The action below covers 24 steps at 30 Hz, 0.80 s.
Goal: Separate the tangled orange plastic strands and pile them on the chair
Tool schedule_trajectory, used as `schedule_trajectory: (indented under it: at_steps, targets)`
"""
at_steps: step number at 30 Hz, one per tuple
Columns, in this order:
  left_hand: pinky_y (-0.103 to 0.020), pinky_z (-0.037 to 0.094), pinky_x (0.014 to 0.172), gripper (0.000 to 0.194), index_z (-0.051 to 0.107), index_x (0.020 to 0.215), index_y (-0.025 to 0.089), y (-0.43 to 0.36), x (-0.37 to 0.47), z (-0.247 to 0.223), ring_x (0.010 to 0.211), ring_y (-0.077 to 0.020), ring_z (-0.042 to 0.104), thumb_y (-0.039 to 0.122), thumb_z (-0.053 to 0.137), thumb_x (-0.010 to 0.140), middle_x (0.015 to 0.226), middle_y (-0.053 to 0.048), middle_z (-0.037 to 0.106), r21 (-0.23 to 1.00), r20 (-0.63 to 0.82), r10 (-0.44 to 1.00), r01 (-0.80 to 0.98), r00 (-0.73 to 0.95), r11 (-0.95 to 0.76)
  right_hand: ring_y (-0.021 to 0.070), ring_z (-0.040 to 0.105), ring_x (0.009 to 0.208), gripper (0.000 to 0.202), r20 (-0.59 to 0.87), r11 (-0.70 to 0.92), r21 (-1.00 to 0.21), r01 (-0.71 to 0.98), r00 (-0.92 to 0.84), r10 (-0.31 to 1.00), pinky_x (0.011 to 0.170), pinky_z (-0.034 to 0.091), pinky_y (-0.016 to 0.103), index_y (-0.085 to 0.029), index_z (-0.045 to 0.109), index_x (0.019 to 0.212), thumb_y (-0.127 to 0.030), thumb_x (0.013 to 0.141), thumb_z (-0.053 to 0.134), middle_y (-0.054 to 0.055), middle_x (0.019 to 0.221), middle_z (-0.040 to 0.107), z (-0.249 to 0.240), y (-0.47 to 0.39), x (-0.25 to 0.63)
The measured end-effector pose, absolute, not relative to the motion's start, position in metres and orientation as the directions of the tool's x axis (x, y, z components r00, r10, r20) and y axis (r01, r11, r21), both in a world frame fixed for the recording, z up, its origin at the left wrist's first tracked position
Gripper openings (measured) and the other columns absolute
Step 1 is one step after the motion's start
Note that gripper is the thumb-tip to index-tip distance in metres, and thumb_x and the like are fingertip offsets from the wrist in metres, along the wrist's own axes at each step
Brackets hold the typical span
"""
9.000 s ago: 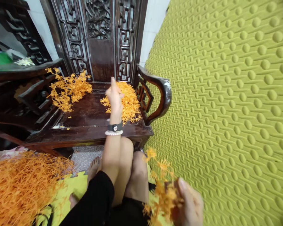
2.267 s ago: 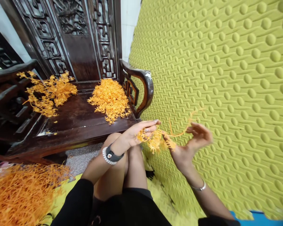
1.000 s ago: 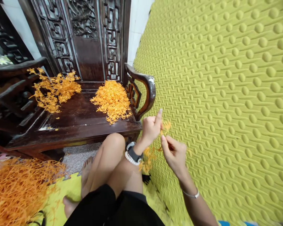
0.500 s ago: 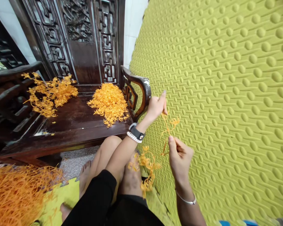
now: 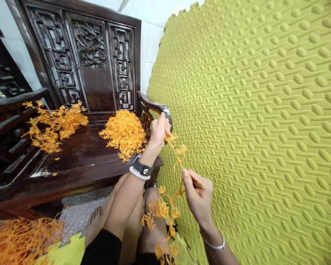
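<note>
My left hand is closed, thumb up, in front of the chair's armrest, with the upper end of an orange plastic flower sprig at its fingertips. Lower down and to the right, my right hand pinches the same sprig's stem between thumb and fingers. The stem runs slanting between the two hands, with small spidery blossoms along it. Below my right hand, more orange blossoms hang on thin curved stems over my knee. The fingers of my left hand partly hide where it grips.
On the dark carved wooden chair lie a heap of loose orange blossoms and a bunch of branched sprigs. A pile of thin orange stems lies at lower left. A yellow-green bumpy foam mat spreads along the right.
My left hand has moved left, from beside the armrest to in front of it. My hands are a little farther apart, both still on the sprig. The camera view has shifted.
</note>
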<state>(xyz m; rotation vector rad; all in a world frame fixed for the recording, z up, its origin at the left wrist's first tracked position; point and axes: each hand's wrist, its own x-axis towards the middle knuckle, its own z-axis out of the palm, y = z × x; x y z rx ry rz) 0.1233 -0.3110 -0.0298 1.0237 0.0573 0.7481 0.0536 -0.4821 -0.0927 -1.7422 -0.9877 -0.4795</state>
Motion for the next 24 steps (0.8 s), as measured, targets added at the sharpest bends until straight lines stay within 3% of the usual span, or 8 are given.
schedule_trajectory:
  at_steps: [4,6,9,11,16,19,22,24]
  targets:
    - [-0.020,0.017,0.037,0.062,0.014,0.048,0.021,-0.241,0.112,-0.018,0.032,-0.0048,0.015,0.057,0.036,0.093,0.038,0.009,0.014,0.855,0.213,0.704,-0.478,0.678,0.202,0.0048,0.023,0.046,0.037,0.825,-0.145,-0.411,0.900,0.435,0.362,0.046,0.019,0.023,-0.018,0.029,0.059,-0.008,0.088,0.051,-0.006,0.055,0.024,-0.090,-0.501,0.042]
    - [-0.021,0.020,0.038,0.061,0.019,0.047,0.021,-0.203,0.104,-0.024,0.034,-0.0061,0.020,0.061,0.031,0.092,0.038,0.007,0.018,0.931,0.281,0.731,-0.363,0.622,-0.049,0.0052,0.022,0.046,0.037,0.813,-0.168,-0.442,0.881,0.472,0.342,0.046,0.019,0.023,-0.018,0.028,0.060,-0.009,0.089,0.051,-0.006,0.055,0.023,-0.091,-0.511,0.046]
    - [-0.025,0.040,0.053,0.060,0.042,0.049,0.020,-0.172,0.097,-0.057,0.048,-0.0130,0.050,0.060,0.030,0.091,0.046,-0.001,0.046,0.866,0.301,0.677,0.104,0.672,-0.488,0.0064,0.024,0.047,0.037,0.718,-0.160,-0.588,0.793,0.603,0.347,0.045,0.021,0.023,-0.018,0.030,0.061,-0.019,0.094,0.047,-0.005,0.056,0.025,-0.090,-0.514,0.062]
    - [-0.036,0.048,0.075,0.054,0.058,0.059,0.018,-0.170,0.095,-0.087,0.078,-0.0246,0.064,0.056,0.037,0.090,0.070,-0.010,0.066,0.755,0.264,0.683,0.295,0.681,-0.586,0.0075,0.031,0.050,0.036,0.659,-0.125,-0.665,0.736,0.658,0.365,0.047,0.027,0.022,-0.018,0.038,0.063,-0.027,0.096,0.045,-0.004,0.057,0.033,-0.087,-0.510,0.071]
    - [-0.062,0.021,0.109,0.032,0.072,0.094,0.018,-0.188,0.095,-0.142,0.137,-0.0432,0.029,0.044,0.062,0.079,0.140,-0.016,0.051,0.663,0.217,0.703,0.426,0.678,-0.615,0.0081,0.040,0.054,0.035,0.578,-0.049,-0.760,0.648,0.709,0.403,0.050,0.032,0.020,-0.018,0.050,0.066,-0.033,0.097,0.045,-0.002,0.060,0.044,-0.084,-0.499,0.081]
    - [-0.057,0.018,0.114,0.043,0.064,0.117,0.018,-0.206,0.091,-0.132,0.143,-0.0371,0.022,0.044,0.055,0.085,0.149,-0.014,0.040,0.742,0.332,0.655,0.241,0.679,-0.626,0.0080,0.041,0.054,0.035,0.543,-0.045,-0.779,0.625,0.709,0.449,0.050,0.032,0.020,-0.018,0.052,0.067,-0.035,0.097,0.045,-0.002,0.061,0.047,-0.089,-0.496,0.087]
    - [-0.039,0.046,0.098,0.051,0.049,0.134,0.020,-0.239,0.074,-0.102,0.123,-0.0245,0.053,0.049,0.032,0.095,0.134,-0.012,0.057,0.821,0.444,0.444,-0.155,0.778,-0.549,0.0082,0.038,0.053,0.038,0.475,-0.089,-0.780,0.620,0.678,0.561,0.049,0.031,0.021,-0.017,0.050,0.064,-0.038,0.095,0.046,-0.002,0.058,0.044,-0.093,-0.491,0.097]
    - [-0.032,0.052,0.083,0.059,0.038,0.142,0.024,-0.265,0.056,-0.084,0.111,-0.0214,0.061,0.056,0.039,0.091,0.131,-0.010,0.060,0.812,0.505,0.191,-0.388,0.842,-0.436,0.0080,0.036,0.051,0.039,0.429,-0.126,-0.769,0.627,0.651,0.626,0.048,0.028,0.022,-0.017,0.049,0.063,-0.040,0.094,0.047,-0.003,0.056,0.040,-0.092,-0.486,0.103]
